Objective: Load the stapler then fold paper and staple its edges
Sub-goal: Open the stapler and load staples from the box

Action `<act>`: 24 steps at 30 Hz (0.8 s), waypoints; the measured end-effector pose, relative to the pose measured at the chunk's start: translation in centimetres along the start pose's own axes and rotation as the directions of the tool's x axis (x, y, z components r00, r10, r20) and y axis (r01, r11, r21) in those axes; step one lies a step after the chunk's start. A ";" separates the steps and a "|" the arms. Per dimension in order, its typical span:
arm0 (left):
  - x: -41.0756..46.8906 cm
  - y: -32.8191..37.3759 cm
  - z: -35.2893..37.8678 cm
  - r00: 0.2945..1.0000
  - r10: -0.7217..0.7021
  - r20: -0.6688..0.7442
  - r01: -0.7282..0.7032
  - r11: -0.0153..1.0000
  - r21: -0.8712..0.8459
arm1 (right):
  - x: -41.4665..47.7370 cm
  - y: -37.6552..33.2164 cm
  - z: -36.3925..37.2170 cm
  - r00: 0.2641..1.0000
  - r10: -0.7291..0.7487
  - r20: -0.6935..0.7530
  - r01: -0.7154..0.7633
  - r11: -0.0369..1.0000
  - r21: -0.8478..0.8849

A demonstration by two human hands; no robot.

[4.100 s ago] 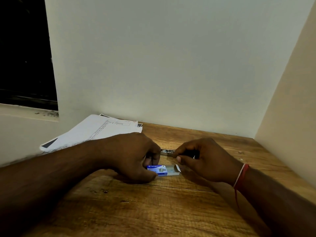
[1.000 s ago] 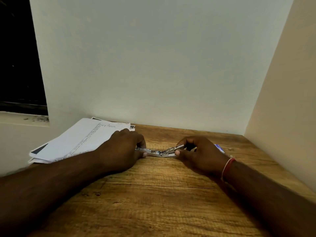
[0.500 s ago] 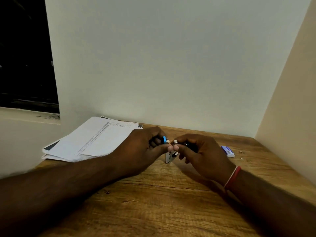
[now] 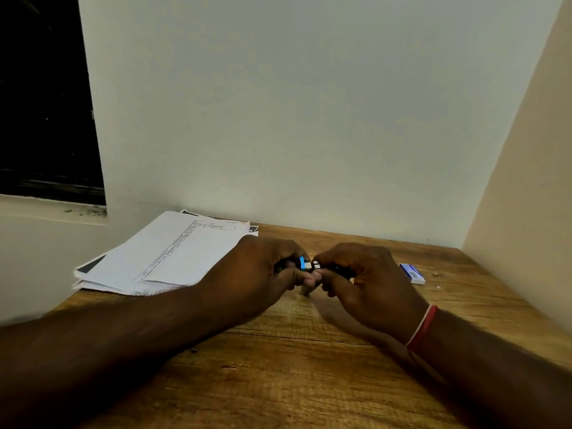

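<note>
A small stapler point(image 4: 308, 265) with a blue and silver end sits between my two hands, just above the wooden table point(image 4: 278, 366). My left hand point(image 4: 253, 280) grips its left part with curled fingers. My right hand point(image 4: 368, 286) grips its right part, and most of the body is hidden by my fingers. Both thumbs meet under the stapler. A stack of printed paper point(image 4: 167, 255) lies at the back left of the table. A small blue and white staple box point(image 4: 412, 273) lies to the right of my right hand.
A white wall stands right behind the table and a beige wall point(image 4: 526, 181) closes its right side. A dark window opening point(image 4: 43, 103) is at the upper left. The paper stack overhangs the table's left edge.
The stapler lay spread open on the table a second ago; both hands have since lifted it and brought its halves together. The staple box now lies apart at the right.
</note>
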State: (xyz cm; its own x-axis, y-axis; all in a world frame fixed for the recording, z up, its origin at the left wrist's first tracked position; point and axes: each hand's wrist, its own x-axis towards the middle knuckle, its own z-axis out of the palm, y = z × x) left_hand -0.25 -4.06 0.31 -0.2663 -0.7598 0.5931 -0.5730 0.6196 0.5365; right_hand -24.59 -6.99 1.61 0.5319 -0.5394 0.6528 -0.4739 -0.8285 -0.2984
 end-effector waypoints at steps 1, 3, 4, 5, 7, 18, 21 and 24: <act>0.0 0.0 0.0 1.000 0.008 0.002 -0.008 1.000 0.009 | 0.0 0.0 0.0 1.000 -0.013 0.002 0.013 1.000 -0.015; 0.1 0.0 -0.1 1.000 0.016 0.002 -0.016 1.000 0.024 | 0.0 -0.1 0.1 0.999 -0.035 -0.005 0.035 0.999 -0.031; 0.1 0.0 -0.1 1.000 0.015 0.003 -0.015 1.000 0.026 | 0.0 0.0 0.1 0.999 -0.048 -0.016 0.048 0.998 -0.032; 0.1 0.1 -0.1 1.000 0.013 0.004 -0.014 1.000 0.024 | -0.1 0.0 0.1 0.998 -0.062 -0.028 0.061 0.998 -0.034; 0.0 0.0 0.0 1.000 0.005 0.007 -0.005 1.000 0.015 | -0.1 -0.1 0.2 0.996 -0.080 -0.033 0.078 0.996 -0.041; 0.1 -0.3 -0.2 1.000 -0.025 0.014 0.024 0.999 0.046 | -0.1 -0.2 0.3 0.994 -0.102 0.037 0.105 0.991 -0.088; 0.1 -0.5 -0.2 0.999 -0.028 0.019 0.027 0.997 0.076 | 0.0 -0.1 0.4 0.994 -0.094 0.060 0.100 0.990 -0.101; 0.0 -0.2 -0.3 0.999 -0.031 0.037 0.028 0.997 0.076 | 0.0 -0.1 0.3 0.993 -0.103 0.064 0.110 0.988 -0.108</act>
State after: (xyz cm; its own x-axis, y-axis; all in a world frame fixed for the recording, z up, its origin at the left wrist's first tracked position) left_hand 0.04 -4.13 0.40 -0.2767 -0.7852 0.5540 -0.6371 0.5815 0.5059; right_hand -24.31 -6.92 1.41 0.6219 -0.4595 0.6341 -0.4856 -0.8615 -0.1481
